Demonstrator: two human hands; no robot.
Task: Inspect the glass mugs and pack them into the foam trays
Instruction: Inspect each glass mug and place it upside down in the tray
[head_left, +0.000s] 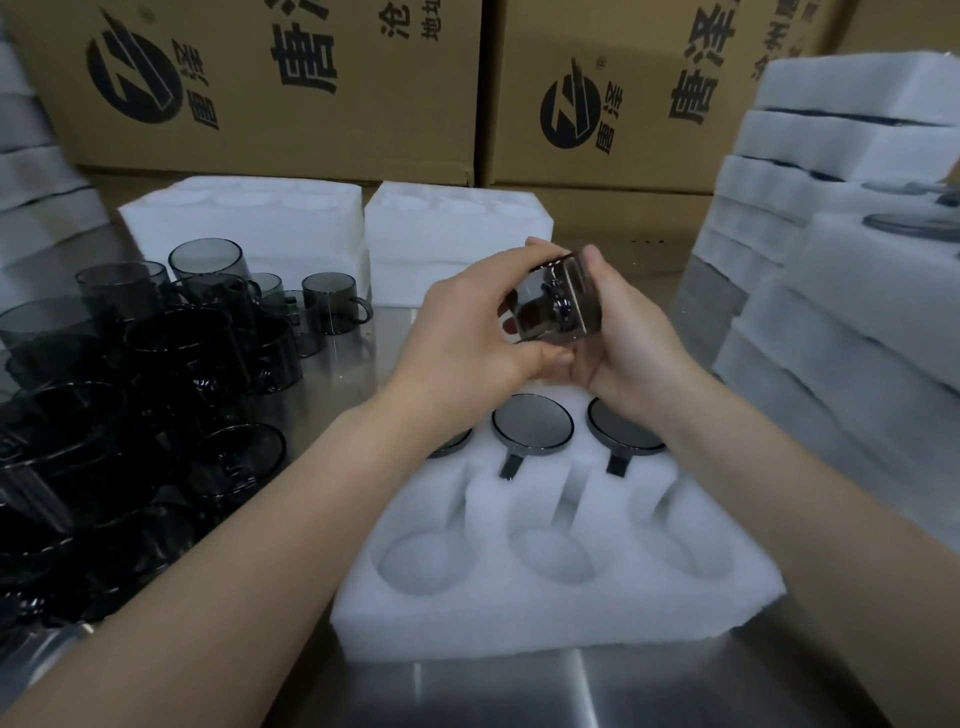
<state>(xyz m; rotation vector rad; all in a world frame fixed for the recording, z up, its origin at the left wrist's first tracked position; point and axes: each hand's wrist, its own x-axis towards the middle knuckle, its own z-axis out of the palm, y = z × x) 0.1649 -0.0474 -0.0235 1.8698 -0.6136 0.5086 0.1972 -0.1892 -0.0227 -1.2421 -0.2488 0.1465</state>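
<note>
Both hands, the left hand (467, 322) and the right hand (628, 353), curl their fingers round one smoky glass mug (556, 301), held in the air above the far edge of the foam tray (519, 613). The mug is tipped on its side, its long axis roughly level from palm to palm; which end is the mouth I cannot tell. In the tray, the far row holds three packed mugs (532, 427), handles toward the near side, and the three near pockets are empty. Loose mugs (208, 364) crowd the desk (519, 691) left of the tray. Two more trays (457, 223) lie beyond it, foam stacks (841, 291) rise on its right, and bare desk shows just before its near edge.
</note>
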